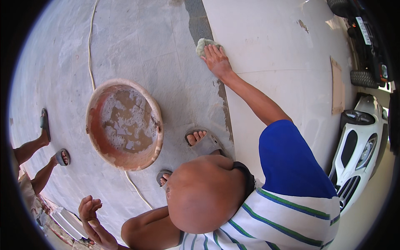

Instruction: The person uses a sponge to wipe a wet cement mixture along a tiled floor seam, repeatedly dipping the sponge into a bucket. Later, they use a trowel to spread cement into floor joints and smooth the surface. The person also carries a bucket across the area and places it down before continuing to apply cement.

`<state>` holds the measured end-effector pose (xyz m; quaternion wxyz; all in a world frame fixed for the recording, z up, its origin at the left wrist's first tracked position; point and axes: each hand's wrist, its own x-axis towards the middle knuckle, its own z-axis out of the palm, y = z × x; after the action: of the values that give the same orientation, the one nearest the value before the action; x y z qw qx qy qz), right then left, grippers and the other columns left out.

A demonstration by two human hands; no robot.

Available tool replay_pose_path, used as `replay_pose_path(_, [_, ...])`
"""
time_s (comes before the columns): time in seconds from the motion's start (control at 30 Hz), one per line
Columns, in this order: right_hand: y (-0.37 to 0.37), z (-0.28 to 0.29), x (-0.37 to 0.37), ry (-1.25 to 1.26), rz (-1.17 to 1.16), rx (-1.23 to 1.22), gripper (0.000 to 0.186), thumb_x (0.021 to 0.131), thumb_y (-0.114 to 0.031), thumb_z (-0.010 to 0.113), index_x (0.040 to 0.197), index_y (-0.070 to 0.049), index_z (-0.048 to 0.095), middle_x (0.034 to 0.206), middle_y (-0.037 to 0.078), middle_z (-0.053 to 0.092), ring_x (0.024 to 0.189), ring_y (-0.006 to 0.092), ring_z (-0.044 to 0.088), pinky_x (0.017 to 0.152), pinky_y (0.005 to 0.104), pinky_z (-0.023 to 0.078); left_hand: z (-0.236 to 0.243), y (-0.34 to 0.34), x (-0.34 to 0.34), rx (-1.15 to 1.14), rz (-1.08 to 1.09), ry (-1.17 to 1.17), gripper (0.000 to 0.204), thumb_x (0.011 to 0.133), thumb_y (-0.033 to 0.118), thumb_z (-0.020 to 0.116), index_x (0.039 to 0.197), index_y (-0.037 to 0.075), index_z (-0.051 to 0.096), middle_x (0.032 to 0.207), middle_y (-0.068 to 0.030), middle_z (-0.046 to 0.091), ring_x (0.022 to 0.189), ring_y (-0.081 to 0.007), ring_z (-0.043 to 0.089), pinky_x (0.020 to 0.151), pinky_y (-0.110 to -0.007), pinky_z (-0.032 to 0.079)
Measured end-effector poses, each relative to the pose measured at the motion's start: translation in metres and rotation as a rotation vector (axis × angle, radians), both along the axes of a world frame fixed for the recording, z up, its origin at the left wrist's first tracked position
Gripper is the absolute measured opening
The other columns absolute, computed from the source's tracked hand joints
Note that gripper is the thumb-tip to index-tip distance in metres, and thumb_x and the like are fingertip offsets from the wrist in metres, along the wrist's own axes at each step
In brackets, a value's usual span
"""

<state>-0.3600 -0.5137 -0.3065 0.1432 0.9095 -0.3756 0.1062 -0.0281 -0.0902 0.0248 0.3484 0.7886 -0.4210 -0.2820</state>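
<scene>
My right hand (218,62) reaches out far ahead, fingers pressed over a pale green sponge or wadded cloth (202,46). It lies at the border between the grey tiles (166,25) and a smooth cream surface (266,50). A ragged dark strip (197,21) runs along that border. Down at the lower left, my left hand (95,223) is raised beside my knee, fingers loosely bent and apart, nothing visible in it. Between the hands stands a round, worn reddish basin (153,104) with murky, foamy water (125,118) inside.
A pale hose or cable (91,46) passes along the tiles to the basin and out again. Another person's sandalled feet (62,157) are at the far left. My own sandalled foot (202,139) is near the basin. A white car (358,146) and a dark vehicle (371,54) appear at right.
</scene>
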Motion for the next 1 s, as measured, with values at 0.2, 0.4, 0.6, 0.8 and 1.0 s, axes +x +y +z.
replay_pose_path(0.2, [0.029,0.000,-0.006,0.019,-0.011,0.025,0.043,0.091,-0.032,0.052,0.116,0.004,0.056,0.115,0.020,0.060,0.110,0.0295,0.057,0.095,0.0465,0.043,0.001,0.020,0.001,-0.039,0.025,0.022,0.052,0.101,0.040,0.027,0.121,-0.003,0.048,0.127,-0.0150,0.047,0.100,-0.0223,0.056,0.082,-0.035,0.046])
replay_pose_path(0.4, [0.046,0.001,-0.009,0.035,-0.035,0.021,0.043,0.091,-0.032,0.052,0.116,0.003,0.057,0.116,0.020,0.060,0.111,0.0298,0.057,0.095,0.0462,0.044,0.007,0.027,-0.003,-0.058,0.001,-0.009,0.050,0.101,0.038,0.027,0.123,-0.003,0.047,0.128,-0.0161,0.045,0.101,-0.0228,0.055,0.084,-0.036,0.045])
replay_pose_path(0.6, [0.070,0.001,-0.015,0.045,-0.059,0.048,0.044,0.092,-0.032,0.052,0.117,0.004,0.057,0.118,0.019,0.060,0.114,0.0297,0.055,0.096,0.0465,0.043,0.011,0.035,-0.006,-0.074,-0.007,-0.010,0.051,0.101,0.039,0.027,0.123,-0.002,0.046,0.128,-0.0159,0.045,0.102,-0.0223,0.054,0.084,-0.036,0.045])
replay_pose_path(0.8, [0.109,0.007,-0.023,0.032,-0.063,0.116,0.044,0.092,-0.031,0.051,0.119,0.003,0.055,0.121,0.020,0.058,0.116,0.0313,0.054,0.099,0.0482,0.040,0.019,0.041,-0.006,-0.113,-0.086,-0.005,0.050,0.100,0.040,0.029,0.122,-0.001,0.047,0.127,-0.0166,0.046,0.101,-0.0230,0.055,0.083,-0.036,0.045])
replay_pose_path(1.0, [0.158,0.034,-0.026,-0.006,-0.173,0.363,0.048,0.095,-0.037,0.046,0.119,0.003,0.055,0.103,0.020,0.064,0.100,0.0306,0.062,0.089,0.0420,0.048,0.031,0.037,-0.024,-0.183,-0.120,-0.018,0.050,0.098,0.041,0.034,0.114,-0.002,0.054,0.119,-0.0182,0.050,0.094,-0.0228,0.057,0.081,-0.036,0.046])
